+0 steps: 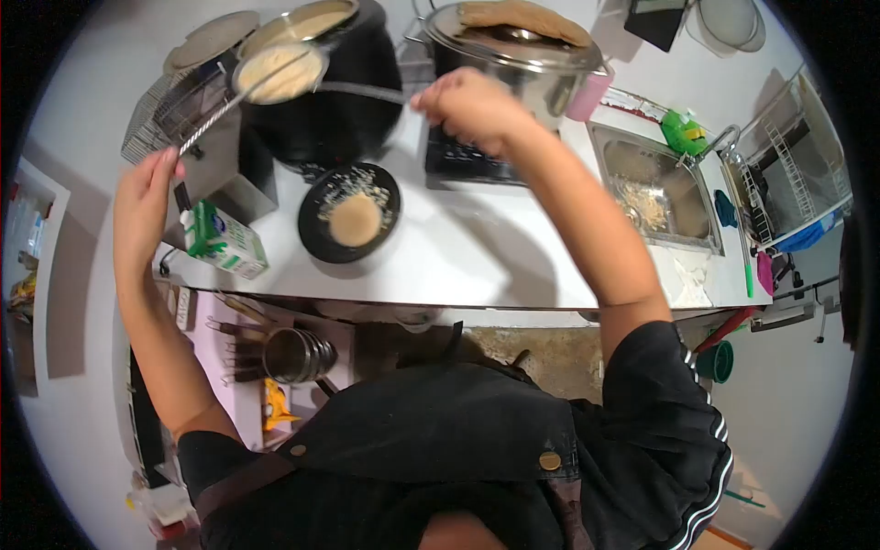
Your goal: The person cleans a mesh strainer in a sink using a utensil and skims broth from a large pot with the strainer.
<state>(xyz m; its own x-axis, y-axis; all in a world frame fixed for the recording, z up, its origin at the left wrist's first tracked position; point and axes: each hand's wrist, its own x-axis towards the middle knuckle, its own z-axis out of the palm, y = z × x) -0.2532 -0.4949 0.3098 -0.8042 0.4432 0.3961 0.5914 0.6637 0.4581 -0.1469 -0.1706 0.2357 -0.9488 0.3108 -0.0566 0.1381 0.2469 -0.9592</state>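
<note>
My right hand point(472, 105) is closed around the handle of a strainer point(264, 89), which holds a pale, lumpy mass. The strainer is up beside the rim of a tall black pot point(344, 119) with tan liquid in its steel inside. My left hand point(147, 197) grips a thin metal utensil with a twisted handle point(213, 122); its far end lies over the pale mass, and its tip shape is unclear. Below, a black bowl point(316, 240) contains white bits and a round tan patch. A green and white carton point(225, 240) stands near my left hand.
A lidded steel pot point(550, 81) with a brown cloth point(522, 16) on top sits on a black cooktop point(467, 165). To the right is a sink point(674, 197) with pale scraps, plus a green bottle point(683, 133). Stacked metal strainers point(298, 356) rest below the counter edge.
</note>
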